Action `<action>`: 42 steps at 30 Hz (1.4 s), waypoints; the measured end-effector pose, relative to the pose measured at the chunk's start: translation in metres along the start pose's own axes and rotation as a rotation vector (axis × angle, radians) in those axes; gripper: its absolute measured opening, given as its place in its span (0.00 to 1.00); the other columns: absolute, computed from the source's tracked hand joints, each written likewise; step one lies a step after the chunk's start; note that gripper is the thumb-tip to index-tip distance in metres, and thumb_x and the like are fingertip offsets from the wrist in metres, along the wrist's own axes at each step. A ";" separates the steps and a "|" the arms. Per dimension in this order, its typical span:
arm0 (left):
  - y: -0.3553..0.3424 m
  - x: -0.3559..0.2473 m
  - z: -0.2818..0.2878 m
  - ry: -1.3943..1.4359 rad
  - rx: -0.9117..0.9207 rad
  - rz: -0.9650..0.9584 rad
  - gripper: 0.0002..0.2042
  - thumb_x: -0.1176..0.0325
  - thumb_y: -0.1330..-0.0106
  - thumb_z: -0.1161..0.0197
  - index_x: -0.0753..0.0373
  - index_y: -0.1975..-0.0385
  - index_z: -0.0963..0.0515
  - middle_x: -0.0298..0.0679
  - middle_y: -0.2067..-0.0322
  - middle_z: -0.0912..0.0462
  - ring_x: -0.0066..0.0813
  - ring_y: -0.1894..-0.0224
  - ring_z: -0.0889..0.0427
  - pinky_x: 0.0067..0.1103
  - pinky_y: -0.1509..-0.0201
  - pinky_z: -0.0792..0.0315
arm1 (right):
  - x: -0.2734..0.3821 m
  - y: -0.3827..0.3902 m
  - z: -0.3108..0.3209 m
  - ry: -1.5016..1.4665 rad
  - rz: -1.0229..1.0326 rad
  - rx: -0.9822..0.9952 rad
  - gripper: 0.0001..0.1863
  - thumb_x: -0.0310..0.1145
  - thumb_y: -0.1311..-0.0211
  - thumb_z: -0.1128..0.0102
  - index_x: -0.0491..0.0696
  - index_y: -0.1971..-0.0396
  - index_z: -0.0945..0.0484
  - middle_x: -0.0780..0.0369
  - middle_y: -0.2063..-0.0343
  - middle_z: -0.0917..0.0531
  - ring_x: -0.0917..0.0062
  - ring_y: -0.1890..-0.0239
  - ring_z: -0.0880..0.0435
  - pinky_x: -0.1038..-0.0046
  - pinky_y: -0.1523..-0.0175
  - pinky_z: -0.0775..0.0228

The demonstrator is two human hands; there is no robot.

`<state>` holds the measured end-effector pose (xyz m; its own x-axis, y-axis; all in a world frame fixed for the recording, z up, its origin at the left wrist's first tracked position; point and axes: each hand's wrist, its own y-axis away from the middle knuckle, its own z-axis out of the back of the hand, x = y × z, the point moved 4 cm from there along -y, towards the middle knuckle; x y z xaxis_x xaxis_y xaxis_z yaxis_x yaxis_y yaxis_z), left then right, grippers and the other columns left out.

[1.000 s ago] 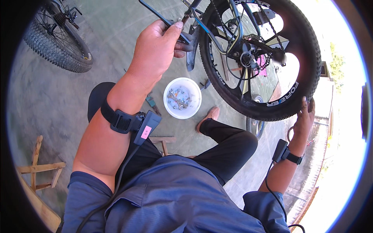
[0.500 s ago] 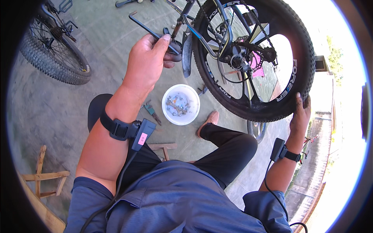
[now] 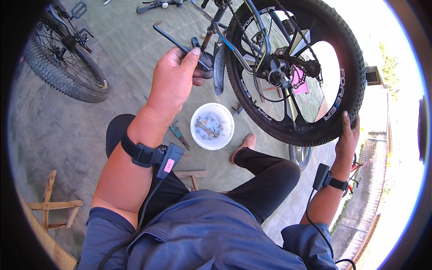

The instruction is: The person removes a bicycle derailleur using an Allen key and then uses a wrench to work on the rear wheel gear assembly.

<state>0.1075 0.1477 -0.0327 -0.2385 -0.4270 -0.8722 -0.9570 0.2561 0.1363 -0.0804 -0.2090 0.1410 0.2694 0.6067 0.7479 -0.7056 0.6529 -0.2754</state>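
Left hand (image 3: 173, 83) is up at eleven o'clock, fingers curled shut around a black hex key (image 3: 173, 38), its long arm angling off toward ten. The short end sits at the pedal (image 3: 204, 56), just left of the crank (image 3: 211, 27), so the grip looks set for leverage on the pedal axle. Right hand (image 3: 347, 135) is out at three o'clock, fingers wrapped over the tread of the wheel (image 3: 294, 72), thumb hidden; I judge it braces the tyre so the bike does not turn while the key works. The wheel fills the upper right, black spokes and hub at its centre, frame tubes crossing at twelve.

Outward now: a white bowl (image 3: 212, 126) of small metal parts sits on the ground at dead centre, handy between both arms. Pliers (image 3: 179, 135) lie just left of it. A foot (image 3: 244, 146) shows right of the bowl. A second wheel (image 3: 67, 63) stands at ten o'clock, and a wooden stool (image 3: 51, 204) at eight.

Against half a second ago, the key has swung round to point more to the upper left, and the left hand has slid slightly right, toward the pedal. The right hand keeps its hold on the tyre.
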 end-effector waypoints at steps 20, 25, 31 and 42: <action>0.000 -0.001 -0.001 0.000 0.010 0.014 0.09 0.63 0.30 0.49 0.64 0.62 0.30 0.38 0.70 0.20 0.26 0.71 0.17 0.17 0.72 0.27 | -0.005 0.003 0.000 -0.082 -0.002 0.006 0.28 0.39 0.38 0.40 0.36 0.46 0.35 0.55 0.53 0.25 0.73 0.52 0.25 0.75 0.45 0.34; 0.000 0.001 -0.001 0.000 0.006 0.016 0.10 0.63 0.30 0.48 0.64 0.62 0.30 0.38 0.69 0.21 0.27 0.72 0.17 0.17 0.72 0.27 | 0.002 0.007 -0.004 -0.048 -0.004 0.001 0.27 0.39 0.38 0.40 0.37 0.46 0.34 0.55 0.53 0.25 0.73 0.52 0.25 0.75 0.45 0.35; 0.000 0.002 -0.003 -0.009 0.002 0.019 0.10 0.63 0.30 0.48 0.64 0.63 0.30 0.39 0.69 0.20 0.27 0.72 0.17 0.17 0.72 0.27 | -0.004 0.005 0.000 -0.052 -0.002 -0.008 0.27 0.39 0.39 0.40 0.37 0.47 0.33 0.55 0.53 0.25 0.73 0.52 0.26 0.75 0.45 0.35; -0.001 0.006 -0.005 -0.024 0.005 0.018 0.10 0.62 0.30 0.48 0.63 0.63 0.30 0.40 0.69 0.18 0.27 0.71 0.17 0.17 0.71 0.27 | -0.003 0.008 0.000 -0.001 0.007 -0.009 0.28 0.40 0.39 0.39 0.37 0.46 0.33 0.56 0.54 0.24 0.74 0.54 0.25 0.75 0.46 0.34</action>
<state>0.1061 0.1412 -0.0356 -0.2518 -0.4011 -0.8808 -0.9516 0.2685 0.1498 -0.0870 -0.2051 0.1366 0.2637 0.6111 0.7463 -0.7019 0.6523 -0.2861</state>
